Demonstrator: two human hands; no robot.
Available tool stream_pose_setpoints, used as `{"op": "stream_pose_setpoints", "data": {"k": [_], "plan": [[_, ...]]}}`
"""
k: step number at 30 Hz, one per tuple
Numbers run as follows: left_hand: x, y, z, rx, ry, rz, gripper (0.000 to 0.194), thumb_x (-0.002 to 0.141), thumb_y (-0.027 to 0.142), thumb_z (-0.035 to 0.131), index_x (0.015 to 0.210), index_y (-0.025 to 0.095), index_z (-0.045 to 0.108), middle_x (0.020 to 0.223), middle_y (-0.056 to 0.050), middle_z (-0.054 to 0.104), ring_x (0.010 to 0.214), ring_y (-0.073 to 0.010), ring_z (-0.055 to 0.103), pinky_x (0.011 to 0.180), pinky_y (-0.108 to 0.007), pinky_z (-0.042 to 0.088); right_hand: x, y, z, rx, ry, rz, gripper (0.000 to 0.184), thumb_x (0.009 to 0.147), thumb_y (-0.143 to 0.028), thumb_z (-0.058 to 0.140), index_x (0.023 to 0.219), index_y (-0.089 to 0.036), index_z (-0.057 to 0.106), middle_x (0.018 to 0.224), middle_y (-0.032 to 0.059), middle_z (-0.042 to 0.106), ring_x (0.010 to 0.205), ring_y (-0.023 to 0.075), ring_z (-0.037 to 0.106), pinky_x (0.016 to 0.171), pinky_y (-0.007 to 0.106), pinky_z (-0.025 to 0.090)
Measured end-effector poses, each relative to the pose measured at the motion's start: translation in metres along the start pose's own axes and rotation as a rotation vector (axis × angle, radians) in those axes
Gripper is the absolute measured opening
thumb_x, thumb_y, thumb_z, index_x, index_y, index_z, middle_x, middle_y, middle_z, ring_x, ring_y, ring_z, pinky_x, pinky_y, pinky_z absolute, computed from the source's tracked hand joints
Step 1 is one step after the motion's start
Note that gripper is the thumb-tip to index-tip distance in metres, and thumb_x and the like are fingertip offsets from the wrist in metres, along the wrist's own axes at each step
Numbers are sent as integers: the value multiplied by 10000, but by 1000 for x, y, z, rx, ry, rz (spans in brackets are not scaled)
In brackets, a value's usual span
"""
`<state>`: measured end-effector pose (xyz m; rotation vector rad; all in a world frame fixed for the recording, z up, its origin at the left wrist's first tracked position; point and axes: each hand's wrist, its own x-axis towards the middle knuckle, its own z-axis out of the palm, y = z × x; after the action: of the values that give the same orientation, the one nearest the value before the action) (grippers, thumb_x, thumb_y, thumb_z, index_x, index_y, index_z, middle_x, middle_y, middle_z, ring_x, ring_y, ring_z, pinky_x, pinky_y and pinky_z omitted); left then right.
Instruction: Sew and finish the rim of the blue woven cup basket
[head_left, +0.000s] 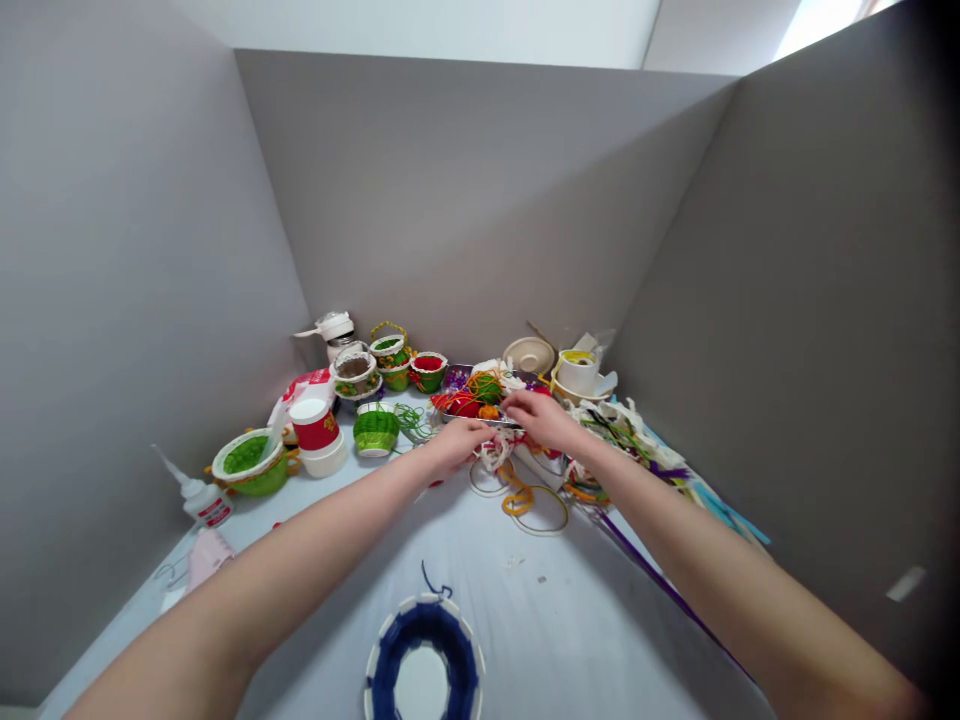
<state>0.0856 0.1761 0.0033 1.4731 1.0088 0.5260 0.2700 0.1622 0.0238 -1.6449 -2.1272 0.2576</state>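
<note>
Both arms reach forward to a metal tray (491, 422) heaped with coloured yarn. My left hand (459, 443) is closed at the tray's front edge, its fingertips on a tangle of white yarn (495, 455). Over the tray, my right hand (538, 415) has its fingers bent and drawn together; whatever they pinch is too small to make out. A green yarn ball (486, 388) and a red yarn ball (463, 404) lie by the fingers. Close to me stands a round basket of dark blue weave with a white rim (425, 607), a loose blue strand at its far edge.
Small woven baskets (356, 372) and a green bowl-shaped basket (251, 465) stand at left, near a glue bottle (204, 500). An orange cord coil (517, 500) lies before the tray. Bundled strands (637, 440) fill the right side. Grey partitions (480, 200) enclose the table.
</note>
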Motion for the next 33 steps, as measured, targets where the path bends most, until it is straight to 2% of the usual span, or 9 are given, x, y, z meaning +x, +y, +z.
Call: {"op": "stream_pose_setpoints", "data": {"k": [4,7,9,11,15,22,25,28,33], "plan": [[-44,-11,-17,-287,-157,22,245,777,384,618,789,139,634,739,-23,592,582,-59,496,486,-163,339,-50,-23,10,217,-218,-252,261,879,-352,514,1048,-183,620,1008,44,667,911,165,596,818,261,436],[-60,-22,-32,-563,-136,-56,173,789,294,622,752,126,597,869,-59,624,635,-72,554,502,-166,391,-67,-34,22,129,-174,-317,230,873,-375,532,863,-174,645,834,45,662,838,181,568,847,312,398],[-60,-23,-41,-745,-63,-103,140,803,213,587,703,123,550,885,-73,629,633,-78,565,497,-169,408,-69,-38,26,66,-129,-292,277,904,-362,477,754,-175,617,744,35,637,781,169,548,806,296,392],[-54,-19,-50,-883,2,-117,146,817,161,543,679,132,506,767,-53,606,574,-71,538,471,-164,400,-67,-37,27,10,-139,-248,295,918,-361,444,743,-179,596,716,28,623,726,152,534,706,251,387],[-38,-5,-70,-1004,57,-30,197,874,173,459,678,159,448,525,47,404,398,-40,358,388,-148,300,-66,-24,19,-264,-183,-118,270,907,-352,447,741,-189,584,690,28,626,645,139,527,599,227,339],[-18,-8,-104,-1154,227,71,290,926,175,360,640,183,316,456,86,221,341,-49,212,350,-173,205,-76,16,-15,-435,-100,45,284,916,-287,398,736,-178,588,710,66,660,684,171,570,838,301,340],[-14,-15,-107,-1175,282,67,301,920,159,352,629,187,285,453,87,211,335,-48,203,344,-175,190,-80,23,-33,-468,-79,91,283,913,-272,390,732,-183,588,723,57,668,687,168,574,843,304,337],[-14,-18,-102,-1165,308,40,293,914,149,351,629,185,294,459,83,229,333,-48,216,341,-171,187,-84,19,-48,-484,-63,126,301,911,-305,389,739,-186,604,711,60,659,694,178,566,736,283,358],[-20,-17,-88,-1099,289,-28,273,872,115,423,620,175,337,461,81,234,327,-45,216,331,-171,157,-98,9,-62,-240,-219,103,452,855,-577,437,989,-203,651,804,65,671,727,194,583,626,257,385]]}}
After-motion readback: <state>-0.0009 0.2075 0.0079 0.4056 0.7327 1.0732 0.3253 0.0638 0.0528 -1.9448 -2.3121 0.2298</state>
